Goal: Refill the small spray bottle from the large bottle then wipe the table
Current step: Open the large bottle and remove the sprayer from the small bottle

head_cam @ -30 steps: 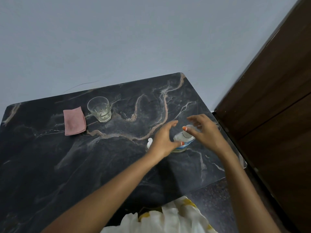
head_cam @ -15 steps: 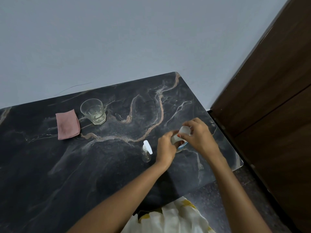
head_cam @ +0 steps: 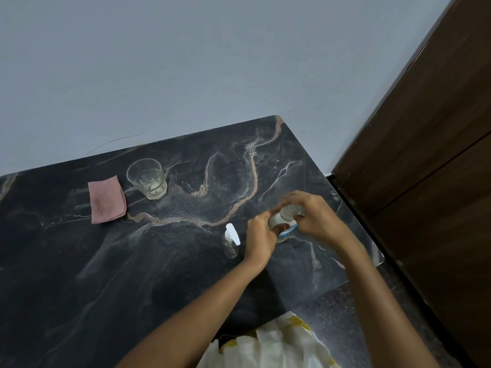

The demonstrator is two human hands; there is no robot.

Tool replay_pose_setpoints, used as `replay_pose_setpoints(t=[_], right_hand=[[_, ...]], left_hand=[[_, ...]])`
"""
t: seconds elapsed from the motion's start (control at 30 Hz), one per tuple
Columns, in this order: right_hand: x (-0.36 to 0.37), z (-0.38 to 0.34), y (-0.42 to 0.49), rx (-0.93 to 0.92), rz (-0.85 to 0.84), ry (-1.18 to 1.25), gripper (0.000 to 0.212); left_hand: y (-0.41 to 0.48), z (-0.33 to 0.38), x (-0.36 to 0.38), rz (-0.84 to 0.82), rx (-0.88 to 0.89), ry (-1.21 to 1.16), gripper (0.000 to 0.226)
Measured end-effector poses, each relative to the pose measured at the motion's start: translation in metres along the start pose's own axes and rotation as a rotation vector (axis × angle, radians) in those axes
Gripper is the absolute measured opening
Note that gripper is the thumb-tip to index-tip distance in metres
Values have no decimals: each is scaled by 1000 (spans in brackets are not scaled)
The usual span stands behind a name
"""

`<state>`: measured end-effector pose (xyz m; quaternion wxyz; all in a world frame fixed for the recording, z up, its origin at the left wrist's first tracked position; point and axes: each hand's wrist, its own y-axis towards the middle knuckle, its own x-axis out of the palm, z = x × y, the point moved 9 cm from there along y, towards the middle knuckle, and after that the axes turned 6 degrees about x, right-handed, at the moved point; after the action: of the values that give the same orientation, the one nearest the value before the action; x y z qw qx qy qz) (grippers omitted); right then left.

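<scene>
Both hands grip the large bottle near the table's right edge, with the small spray bottle standing just left of them.

The large bottle, pale with a blue and red label, stands on the dark marble table; the left hand is wrapped round its body, fingers curled against the label, while the right hand is closed over its white cap from above. Just beside the left hand, on its outer side, the small spray bottle stands upright, clear with a white pump top, not touched by either hand. Well to the left of the hands and farther from the person, a clear glass holding some liquid stands by a folded pink cloth, the two nearly touching. Below the forearms a white and yellow garment shows; right of the right hand rises a brown wooden door.
</scene>
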<state>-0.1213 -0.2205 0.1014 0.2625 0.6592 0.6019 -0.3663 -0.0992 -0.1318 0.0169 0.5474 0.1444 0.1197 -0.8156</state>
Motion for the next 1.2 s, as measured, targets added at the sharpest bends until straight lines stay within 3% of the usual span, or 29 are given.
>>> replay_pose_setpoints(t=[0.23,0.33,0.53,0.7,0.83,1.0,1.2], right_hand=[[-12,15,1,156,167,-68,27],[-8,9,3,95,122,-51,21],[-3,2,3,21,34,16,29],[-7,16,1,134,153,-65,29],[-6,15,4,130,87,17,20],[-3,9,4,64,24,79,31],[1,22,4,167,2,-81,40]], left_hand=[[0,0,1,-6,12,-19,36],[1,0,2,-6,18,-22,36],[0,-1,1,1,29,-16,36],[0,0,0,8,25,-17,33],[1,-1,2,-6,22,-19,37],[1,0,1,-1,35,-10,37],[2,-2,2,-1,21,15,36]])
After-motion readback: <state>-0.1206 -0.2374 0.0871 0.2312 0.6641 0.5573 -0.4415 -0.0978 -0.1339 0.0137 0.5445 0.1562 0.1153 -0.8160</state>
